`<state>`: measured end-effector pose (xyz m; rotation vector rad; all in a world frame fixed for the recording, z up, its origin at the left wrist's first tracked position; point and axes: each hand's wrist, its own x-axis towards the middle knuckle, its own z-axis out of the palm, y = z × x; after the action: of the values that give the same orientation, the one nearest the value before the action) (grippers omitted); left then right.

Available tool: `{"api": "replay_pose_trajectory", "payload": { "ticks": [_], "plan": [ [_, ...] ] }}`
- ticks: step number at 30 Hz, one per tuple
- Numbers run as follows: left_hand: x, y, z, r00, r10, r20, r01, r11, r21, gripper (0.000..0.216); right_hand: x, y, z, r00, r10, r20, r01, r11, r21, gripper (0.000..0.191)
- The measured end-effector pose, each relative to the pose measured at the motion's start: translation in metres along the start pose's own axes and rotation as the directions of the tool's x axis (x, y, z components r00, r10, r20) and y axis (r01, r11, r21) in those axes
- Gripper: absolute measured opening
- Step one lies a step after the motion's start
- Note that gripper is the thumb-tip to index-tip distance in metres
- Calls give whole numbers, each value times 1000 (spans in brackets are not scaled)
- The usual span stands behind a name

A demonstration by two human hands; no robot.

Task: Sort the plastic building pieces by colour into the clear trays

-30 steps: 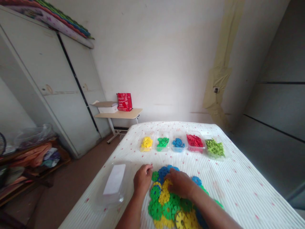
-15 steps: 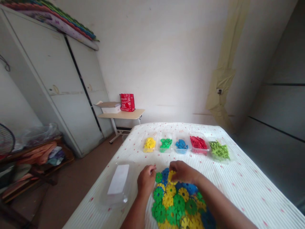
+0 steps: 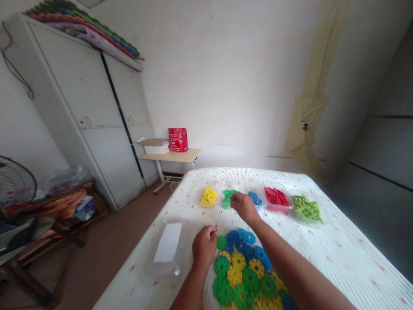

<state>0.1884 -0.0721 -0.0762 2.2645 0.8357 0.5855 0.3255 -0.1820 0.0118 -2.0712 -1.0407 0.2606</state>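
My right hand (image 3: 242, 206) reaches over the tub of green pieces (image 3: 227, 198) and the tub of blue pieces (image 3: 254, 197), partly covering both. Its fingers are pinched together, and what they hold, if anything, is hidden. Close to the left edge of a pile of flower-shaped plastic discs (image 3: 235, 274), my left hand (image 3: 205, 246) rests on the cloth with curled fingers. Nothing shows between its thumb and forefinger; a green disc (image 3: 221, 242) lies just to its right. Yellow, green and blue discs overlap in the pile, partly under my right forearm.
Tubs of yellow pieces (image 3: 209, 196), red pieces (image 3: 276, 198) and light green pieces (image 3: 306, 208) complete the row. A clear plastic lid or tray with a white label (image 3: 167, 243) lies left. Behind stands a small table (image 3: 183, 155) with a red bag (image 3: 178, 140).
My right hand has moved from a yellow disc at the far edge of the pile forward to the tubs. That yellow disc no longer shows there. My left hand stays beside the pile.
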Motion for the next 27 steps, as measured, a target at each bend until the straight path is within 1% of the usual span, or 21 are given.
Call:
{"api": "replay_pose_trajectory", "payload": {
  "ticks": [3,5,7,8,11,13,16,18,20,22,24,27],
  "plan": [
    [0,0,0,1000,-7,-1,7,1000,16,18,-18,22,-7,1000,13,-20,-13,1000,0,27],
    [0,0,1,1000,-16,-2,16,1000,27,18,-35,44,-15,999,18,-43,-18,1000,3,24],
    [0,0,1,1000,-18,-4,18,999,30,19,-55,70,-25,995,28,-100,-27,1000,12,21],
    [0,1,1,1000,-15,-5,15,999,29,19,-65,83,-30,991,50,-125,-51,999,2,20],
    [-1,2,1,1000,-4,-7,4,1000,27,19,-88,115,-43,982,63,-181,-83,991,-105,18],
    [-1,2,0,1000,4,5,-4,1000,19,19,-97,130,-48,976,71,-208,-105,982,-156,19],
    [-2,0,-1,999,34,36,-34,999,-10,19,-100,140,-50,964,107,-242,-150,974,-170,20],
    [-3,0,-2,996,67,67,-65,997,-29,20,-99,142,-48,963,108,-247,-156,970,-184,20],
    [-5,1,-2,986,128,109,-124,991,-46,25,-96,143,-46,966,97,-238,-151,964,-219,19],
    [-8,4,-3,963,219,159,-214,976,-47,33,-95,145,-43,968,88,-234,-150,953,-262,18],
    [-12,10,-3,933,289,214,-294,956,-10,42,-94,147,-41,970,82,-230,-149,945,-290,18],
    [-15,16,-2,913,298,277,-331,940,80,51,-93,150,-40,972,76,-222,-143,943,-302,19]
  ]
}}
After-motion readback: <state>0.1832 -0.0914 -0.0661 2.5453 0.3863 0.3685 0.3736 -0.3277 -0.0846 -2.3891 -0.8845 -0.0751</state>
